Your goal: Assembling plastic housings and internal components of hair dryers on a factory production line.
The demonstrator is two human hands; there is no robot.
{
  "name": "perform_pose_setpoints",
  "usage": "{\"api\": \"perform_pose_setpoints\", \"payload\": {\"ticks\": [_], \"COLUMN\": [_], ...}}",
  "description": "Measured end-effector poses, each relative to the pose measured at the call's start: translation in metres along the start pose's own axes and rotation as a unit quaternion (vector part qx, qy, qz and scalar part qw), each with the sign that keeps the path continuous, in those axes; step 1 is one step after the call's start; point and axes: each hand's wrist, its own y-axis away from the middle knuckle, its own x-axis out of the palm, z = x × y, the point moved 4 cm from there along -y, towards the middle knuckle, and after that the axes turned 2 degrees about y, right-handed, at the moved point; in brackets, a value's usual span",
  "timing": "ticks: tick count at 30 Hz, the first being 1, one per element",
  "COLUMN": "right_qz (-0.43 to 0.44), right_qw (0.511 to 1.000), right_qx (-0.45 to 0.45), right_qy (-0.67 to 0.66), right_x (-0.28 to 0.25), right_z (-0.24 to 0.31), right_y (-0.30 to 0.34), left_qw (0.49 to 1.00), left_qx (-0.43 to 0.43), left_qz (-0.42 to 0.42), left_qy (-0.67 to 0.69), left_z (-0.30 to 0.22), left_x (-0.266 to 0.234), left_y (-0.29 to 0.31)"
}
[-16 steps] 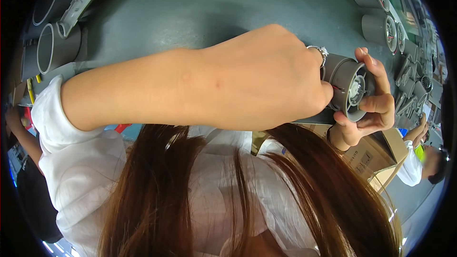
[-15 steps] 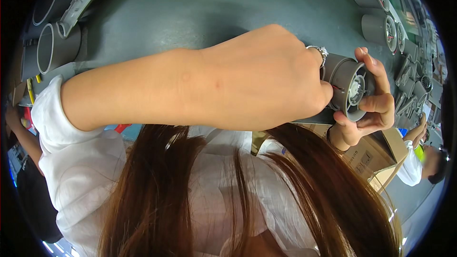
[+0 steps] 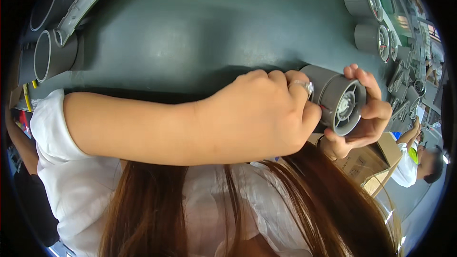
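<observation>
Left hand, right hand and the gray cylinder between them sit lower in the view than half a second ago. At far left are two open gray tubes, the upper one darkened near the lens rim, and one pale curved strip, cut off at the top. Below them lie two yellow pieces. The left hand's fingers curl against the cylinder's left side near a bit of red wire; their tips are hidden, so whether they grip I cannot tell. The right hand's fingers clamp the spoked end, thumb below. Farther right, two similar cylinders show clearly, a third partly behind; the heap of gray parts beyond is too crowded to count
</observation>
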Motion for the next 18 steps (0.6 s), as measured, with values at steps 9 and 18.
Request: {"api": "perform_pose_setpoints", "payload": {"ticks": [9, 18], "right_qz": [0.067, 0.130], "right_qw": [0.961, 0.939], "right_qx": [-0.063, -0.140], "right_qy": [0.262, 0.286], "right_x": [0.005, 0.001], "right_z": [0.021, 0.028], "right_y": [0.001, 0.002], "left_qw": [0.996, 0.997], "left_qx": [0.037, 0.047], "left_qz": [-0.018, -0.015], "left_qy": [-0.082, -0.061], "left_z": [-0.011, -0.010], "left_x": [-0.002, -0.006], "left_y": [0.008, 0.009]}}
